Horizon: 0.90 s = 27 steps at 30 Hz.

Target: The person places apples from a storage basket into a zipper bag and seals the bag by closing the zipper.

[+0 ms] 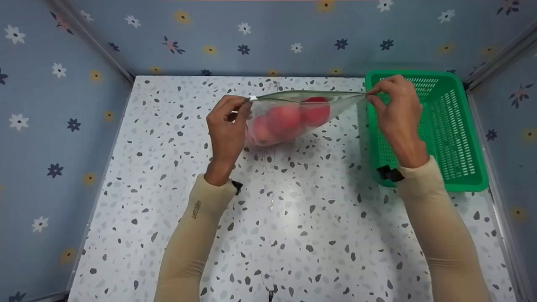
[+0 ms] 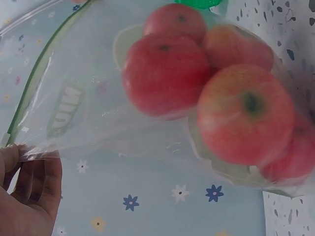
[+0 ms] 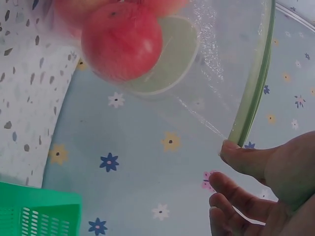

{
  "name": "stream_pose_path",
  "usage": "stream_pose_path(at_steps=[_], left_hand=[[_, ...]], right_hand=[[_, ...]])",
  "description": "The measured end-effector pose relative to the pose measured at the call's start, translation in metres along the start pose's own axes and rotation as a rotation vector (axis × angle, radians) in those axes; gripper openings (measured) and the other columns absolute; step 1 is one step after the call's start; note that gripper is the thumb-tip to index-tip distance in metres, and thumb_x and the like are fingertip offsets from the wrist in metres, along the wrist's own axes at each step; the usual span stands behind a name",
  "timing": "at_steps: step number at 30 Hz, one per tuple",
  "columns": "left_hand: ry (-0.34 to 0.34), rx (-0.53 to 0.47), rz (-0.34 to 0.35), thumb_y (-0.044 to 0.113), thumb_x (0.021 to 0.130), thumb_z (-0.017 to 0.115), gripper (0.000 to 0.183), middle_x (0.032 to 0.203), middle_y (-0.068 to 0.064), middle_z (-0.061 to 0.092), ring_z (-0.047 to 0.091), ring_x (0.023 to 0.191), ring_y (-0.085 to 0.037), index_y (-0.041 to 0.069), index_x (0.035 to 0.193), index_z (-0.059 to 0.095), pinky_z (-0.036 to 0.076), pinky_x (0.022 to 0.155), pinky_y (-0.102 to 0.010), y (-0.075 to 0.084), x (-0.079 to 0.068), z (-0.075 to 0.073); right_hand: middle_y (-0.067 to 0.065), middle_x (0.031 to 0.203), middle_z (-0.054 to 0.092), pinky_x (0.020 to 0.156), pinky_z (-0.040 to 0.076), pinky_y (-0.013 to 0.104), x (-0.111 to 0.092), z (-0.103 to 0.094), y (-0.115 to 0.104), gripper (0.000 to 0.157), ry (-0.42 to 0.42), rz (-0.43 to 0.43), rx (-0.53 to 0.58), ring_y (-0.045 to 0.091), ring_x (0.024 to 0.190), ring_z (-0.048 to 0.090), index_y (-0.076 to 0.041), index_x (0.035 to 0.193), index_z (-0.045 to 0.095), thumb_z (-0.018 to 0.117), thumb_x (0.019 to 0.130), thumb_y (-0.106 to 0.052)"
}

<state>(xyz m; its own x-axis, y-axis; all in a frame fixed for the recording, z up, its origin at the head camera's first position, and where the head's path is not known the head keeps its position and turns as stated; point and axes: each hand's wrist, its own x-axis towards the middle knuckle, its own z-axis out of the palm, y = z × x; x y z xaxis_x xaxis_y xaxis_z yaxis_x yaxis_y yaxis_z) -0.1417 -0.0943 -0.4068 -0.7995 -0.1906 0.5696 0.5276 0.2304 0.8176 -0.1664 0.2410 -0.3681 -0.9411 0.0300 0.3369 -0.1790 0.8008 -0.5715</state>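
A clear zip bag (image 1: 335,110) with a green closure strip is stretched between my two hands, its mouth gaping a little along the top. Several red apples (image 2: 165,73) lie bunched in the bag's lower part. My left hand (image 1: 228,126) pinches the top left corner, right by the white slider (image 1: 252,98). At the opposite end, my right hand (image 1: 398,109) grips the other top corner between thumb and fingers. In the right wrist view the thumb presses on the end of the green strip (image 3: 253,93).
A green plastic basket (image 1: 478,167) stands at the right, partly under my right hand and forearm. The speckled white table (image 1: 168,167) is bounded by blue flower-patterned panels (image 1: 272,42) at the back and both sides.
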Motion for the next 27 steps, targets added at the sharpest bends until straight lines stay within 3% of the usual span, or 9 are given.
stream_pose_path(at_steps=[16,27], left_hand=[[-0.002,-0.059,-0.006,0.001,0.1,0.07,0.011,0.094,-0.008,0.069,0.068,0.078,-0.011,-0.008,0.098,0.076,0.06,0.073,-0.027,0.009,0.02,0.004],[-0.018,-0.085,-0.015,0.001,0.101,0.07,0.011,0.093,0.002,0.069,0.068,0.08,-0.012,-0.007,0.098,0.076,0.059,0.076,-0.029,0.011,0.03,0.008]], right_hand=[[0.021,0.12,0.065,0.081,0.038,0.036,0.002,-0.022,-0.007,0.013,0.093,-0.049,0.03,0.038,0.107,0.055,0.001,0.103,0.078,0.071,0.102,-0.009],[0.025,0.122,0.064,0.085,0.04,0.039,0.006,-0.035,-0.01,0.017,0.114,-0.084,0.04,0.041,0.112,0.054,0.005,0.105,0.077,0.07,0.102,-0.011]])
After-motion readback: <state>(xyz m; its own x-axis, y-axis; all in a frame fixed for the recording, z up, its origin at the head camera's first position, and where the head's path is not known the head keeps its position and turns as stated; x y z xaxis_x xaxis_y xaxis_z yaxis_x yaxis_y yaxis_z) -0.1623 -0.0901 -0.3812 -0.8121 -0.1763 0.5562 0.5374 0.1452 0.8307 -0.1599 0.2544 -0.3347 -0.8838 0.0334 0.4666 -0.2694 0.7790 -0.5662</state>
